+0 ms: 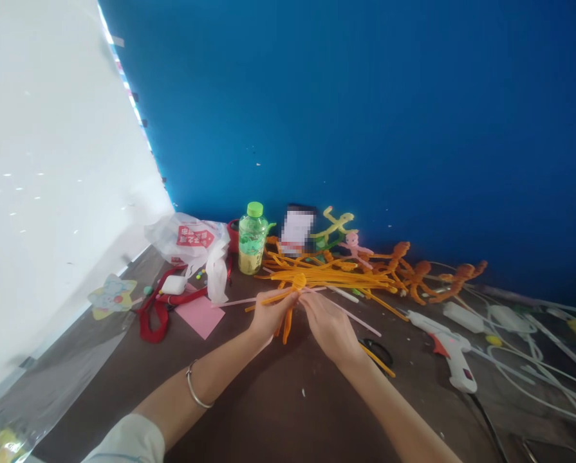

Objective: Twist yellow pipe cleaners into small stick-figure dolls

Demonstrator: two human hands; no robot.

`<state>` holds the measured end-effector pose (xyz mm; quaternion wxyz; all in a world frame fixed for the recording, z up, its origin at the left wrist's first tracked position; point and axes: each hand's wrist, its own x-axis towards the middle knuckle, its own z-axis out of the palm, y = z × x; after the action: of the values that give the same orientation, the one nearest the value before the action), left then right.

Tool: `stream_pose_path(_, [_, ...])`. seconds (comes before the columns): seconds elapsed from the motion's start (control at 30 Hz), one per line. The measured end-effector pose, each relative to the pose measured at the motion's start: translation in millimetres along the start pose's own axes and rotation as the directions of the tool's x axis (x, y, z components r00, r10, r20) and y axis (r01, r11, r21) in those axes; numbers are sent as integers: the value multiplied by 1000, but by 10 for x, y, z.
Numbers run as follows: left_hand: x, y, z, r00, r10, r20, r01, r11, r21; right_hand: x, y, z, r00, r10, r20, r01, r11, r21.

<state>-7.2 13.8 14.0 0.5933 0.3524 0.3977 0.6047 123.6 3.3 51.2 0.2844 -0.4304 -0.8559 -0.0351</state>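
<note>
My left hand (267,316) and my right hand (329,325) meet over the brown table (278,411), both pinched on an orange pipe cleaner figure (292,299) with a curled top and legs hanging down. A silver bangle (194,388) circles my left wrist. Just behind the hands lies a heap of loose orange pipe cleaners (331,275). A thin pale pink stick (360,321) runs under my right hand.
Finished orange figures (420,276), a pink one (354,244) and a yellow-green one (333,226) lean on the blue wall. Around them are a green-capped bottle (251,238), a plastic bag (191,239), pink paper (201,316), a red strap (155,312), a white glue gun (449,350) and white cables (533,360).
</note>
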Motion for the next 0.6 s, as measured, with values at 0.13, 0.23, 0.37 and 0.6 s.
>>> stream_pose_path(0.13, [3, 11, -12, 999, 9, 37, -9, 1000, 13, 75, 17, -50, 989, 147, -9, -143, 972, 188])
stream_pose_path(0.23, [4, 23, -20, 996, -2, 87, 2, 1000, 0, 131, 54, -93, 954, 295, 62, -299, 907, 297])
stream_pose_path(0.37, [4, 28, -20, 987, -67, 145, 80, 993, -88, 193, 108, -139, 885, 414, 213, -462, 715, 525])
stream_pose_path(0.6, [3, 36, -11, 952, -229, 203, 279, 921, -271, 152, 79, -61, 679, 596, 429, -631, 176, 755])
